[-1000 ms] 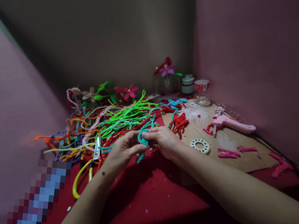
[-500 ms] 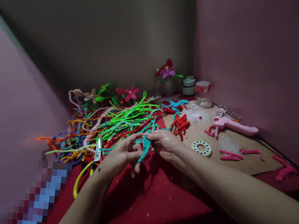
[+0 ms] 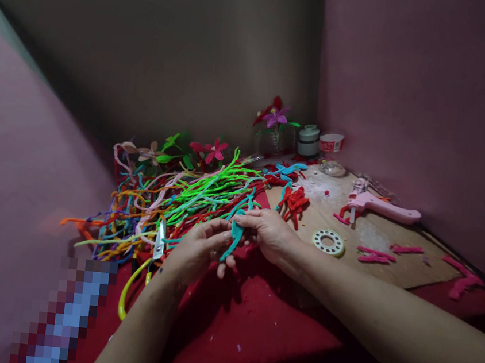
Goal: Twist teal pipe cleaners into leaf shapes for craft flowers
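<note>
A bent teal pipe cleaner (image 3: 233, 239) is pinched between my two hands over the red cloth. My left hand (image 3: 201, 247) holds it from the left, with its lower fingers curled beneath. My right hand (image 3: 269, 230) grips its upper part between thumb and fingers. Part of the pipe cleaner is hidden behind the fingers. Just left of my left wrist lie yellow-handled scissors (image 3: 158, 245), blades pointing up. Behind my hands spreads a pile of pipe cleaners (image 3: 207, 186) in green, red, orange, pink and other colours.
On the cardboard (image 3: 406, 268) at right are a pink glue gun (image 3: 387, 208), a round white disc with holes (image 3: 328, 242) and pink pieces (image 3: 375, 256). Red pieces (image 3: 294, 204) lie nearer. Pipe-cleaner flowers (image 3: 275, 117), a lidded jar (image 3: 308, 140) and a cup (image 3: 331, 143) stand by the wall.
The teal pipe cleaner's lower end has shifted slightly left and my fingers have closed in around it. Both hands keep their hold. The view has moved a little.
</note>
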